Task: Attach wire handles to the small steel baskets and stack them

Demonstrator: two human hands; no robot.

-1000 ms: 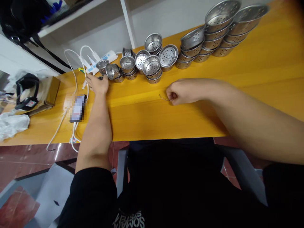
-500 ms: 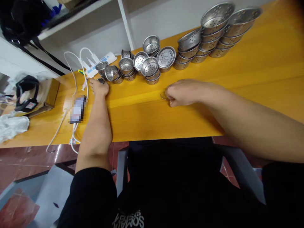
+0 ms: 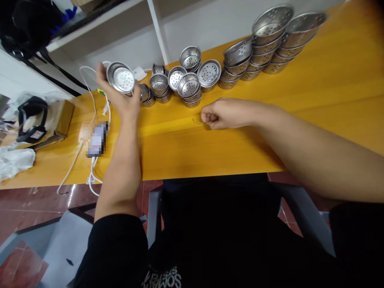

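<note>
My left hand (image 3: 120, 98) is closed around a small perforated metal cup (image 3: 121, 78), lifted above the table with its open mouth facing me. Over the middle of the table, my right hand (image 3: 219, 114) pinches a thin curved metal wire (image 3: 197, 121), its free end pointing left. Between and behind the hands stand short stacks of similar cups; the nearest stack (image 3: 189, 89) is just beyond my right hand. Another cup (image 3: 144, 93) leans tilted on its stack, partly hidden by my left hand.
Taller stacks of larger perforated cups (image 3: 270, 36) stand at the back right of the yellow table (image 3: 186, 148). On the left lie a phone (image 3: 97, 140) with white cables and a headset (image 3: 33, 118) on a cardboard box (image 3: 64, 116). A shelf (image 3: 99, 30) rises behind.
My left hand has picked up a metal cup from the back left and raised it. My right hand, still holding the wire, has shifted slightly left.
</note>
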